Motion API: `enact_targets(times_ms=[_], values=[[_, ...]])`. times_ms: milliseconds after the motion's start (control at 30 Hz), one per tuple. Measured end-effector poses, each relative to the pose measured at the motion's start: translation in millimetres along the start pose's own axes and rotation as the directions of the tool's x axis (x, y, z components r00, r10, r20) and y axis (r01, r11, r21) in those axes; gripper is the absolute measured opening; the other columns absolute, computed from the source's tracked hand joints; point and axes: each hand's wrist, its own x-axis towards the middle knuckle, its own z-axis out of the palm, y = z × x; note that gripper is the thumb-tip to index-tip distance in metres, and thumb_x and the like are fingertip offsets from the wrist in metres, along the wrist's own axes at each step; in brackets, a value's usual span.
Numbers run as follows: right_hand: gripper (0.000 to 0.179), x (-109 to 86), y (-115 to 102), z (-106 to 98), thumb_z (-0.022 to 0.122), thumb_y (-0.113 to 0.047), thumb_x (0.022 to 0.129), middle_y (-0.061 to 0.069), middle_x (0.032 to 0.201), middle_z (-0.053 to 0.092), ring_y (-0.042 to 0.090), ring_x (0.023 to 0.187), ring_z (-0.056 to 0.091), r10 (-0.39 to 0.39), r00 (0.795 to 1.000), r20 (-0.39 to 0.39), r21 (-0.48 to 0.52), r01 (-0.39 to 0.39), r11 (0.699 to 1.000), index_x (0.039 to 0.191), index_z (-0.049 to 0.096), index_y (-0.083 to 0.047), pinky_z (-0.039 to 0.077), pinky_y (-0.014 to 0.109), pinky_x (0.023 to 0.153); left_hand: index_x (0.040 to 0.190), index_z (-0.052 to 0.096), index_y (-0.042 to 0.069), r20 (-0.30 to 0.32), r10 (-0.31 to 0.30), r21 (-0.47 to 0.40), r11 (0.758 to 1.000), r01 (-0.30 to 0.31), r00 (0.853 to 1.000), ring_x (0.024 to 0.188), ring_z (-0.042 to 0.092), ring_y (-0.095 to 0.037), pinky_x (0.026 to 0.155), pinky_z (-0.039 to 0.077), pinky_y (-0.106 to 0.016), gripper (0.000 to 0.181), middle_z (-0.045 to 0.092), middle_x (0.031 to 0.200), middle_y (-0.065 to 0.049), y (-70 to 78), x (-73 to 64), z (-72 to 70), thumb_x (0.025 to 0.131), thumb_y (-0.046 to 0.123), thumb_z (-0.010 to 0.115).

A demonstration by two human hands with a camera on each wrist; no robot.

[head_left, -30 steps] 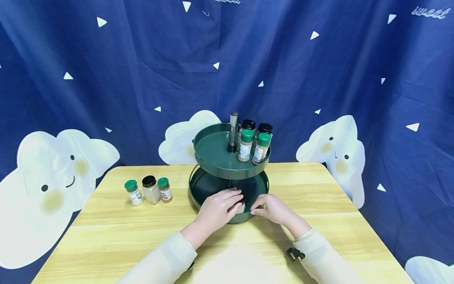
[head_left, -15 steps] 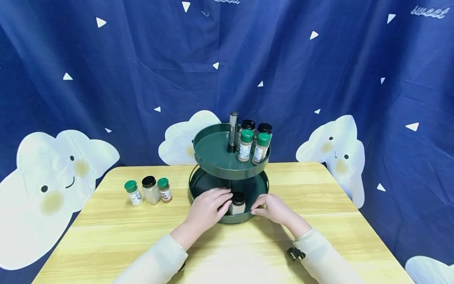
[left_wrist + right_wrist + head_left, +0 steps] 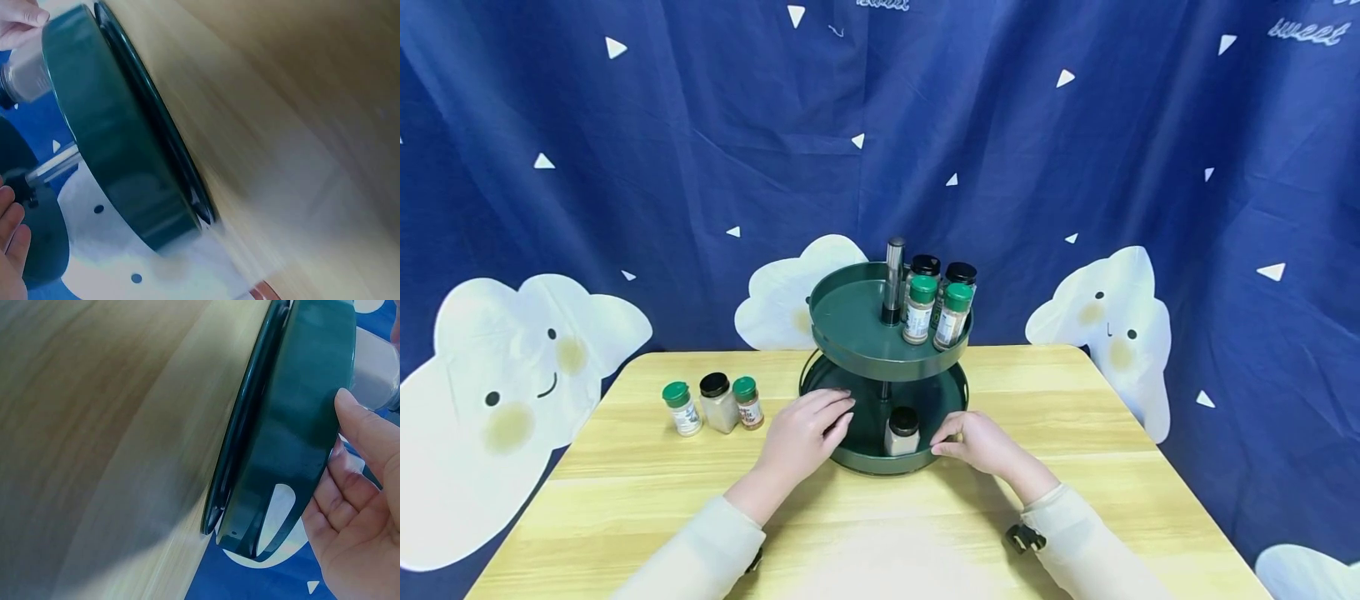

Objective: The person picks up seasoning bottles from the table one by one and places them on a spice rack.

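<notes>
A dark green two-tier turntable rack (image 3: 880,464) stands on the wooden table. In its lower tray, near the front, a spice jar (image 3: 901,442) with a black lid and pale contents stands upright. My left hand (image 3: 801,432) hovers at the left rim, fingers loosely bent and holding nothing, apart from the jar. At the front right, my right hand (image 3: 981,443) pinches the lower tray's rim, thumb (image 3: 347,403) at the outer edge and the other fingers behind it. On the upper tray (image 3: 850,325), two green-lidded shakers (image 3: 918,312) stand before two black-lidded jars (image 3: 961,273), partly hidden.
Left on the table stand a green-lidded shaker (image 3: 682,410), a black-lidded jar (image 3: 719,403) and another green-lidded shaker (image 3: 748,404) with reddish contents. A metal post (image 3: 893,279) rises through the rack. A blue curtain (image 3: 700,150) hangs behind the table.
My left hand has let go of the black-lidded jar and moved left to the tray's left side, uncovering the jar. My right hand has stayed at the rim.
</notes>
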Motion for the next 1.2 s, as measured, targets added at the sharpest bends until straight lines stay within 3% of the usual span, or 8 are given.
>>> enact_targets(times_ms=[467, 700, 1200], values=[[0.006, -0.1, 1.6, 1.6, 0.079, -0.019, 0.086, -0.009, 0.086, 0.070, 0.011, 0.086, 0.067, -0.012, 1.000, -0.003, -0.017, 0.011, 1.000, 0.088, 0.081, -0.013, 0.056, 0.033, 0.083, 0.108, 0.077, 0.009, 0.014, -0.028, 0.043, 0.999, 0.028, 0.999, 0.106, 0.069, -0.024, 0.093, 0.057, -0.040, 0.024, 0.073, 0.113, -0.006, -15.7, -7.9, -13.4, 0.086, 0.017, 0.076], [0.007, 0.0, 2.3, 1.4, 0.079, -0.019, 0.086, -0.009, 0.085, 0.070, 0.013, 0.085, 0.068, -0.014, 1.000, -0.003, -0.005, 0.014, 1.000, 0.088, 0.081, -0.012, 0.057, 0.033, 0.083, 0.108, 0.078, 0.008, -0.012, -0.023, 0.053, 0.998, 0.024, 1.000, 0.106, 0.070, -0.026, 0.091, 0.057, -0.042, 0.023, 0.074, 0.113, -0.007, -26.3, -10.1, -20.6, 0.087, 0.017, 0.073], [0.005, -0.2, 2.2, 0.8, 0.079, -0.017, 0.086, -0.009, 0.086, 0.070, 0.011, 0.086, 0.067, -0.023, 1.000, -0.007, -0.007, 0.023, 1.000, 0.088, 0.081, -0.013, 0.056, 0.033, 0.083, 0.107, 0.077, 0.006, -0.097, -0.092, 0.096, 0.990, 0.102, 0.991, 0.101, 0.070, -0.030, 0.087, 0.057, -0.047, 0.026, 0.074, 0.110, -0.011, -46.9, -19.4, -27.6, 0.083, 0.013, 0.076]])
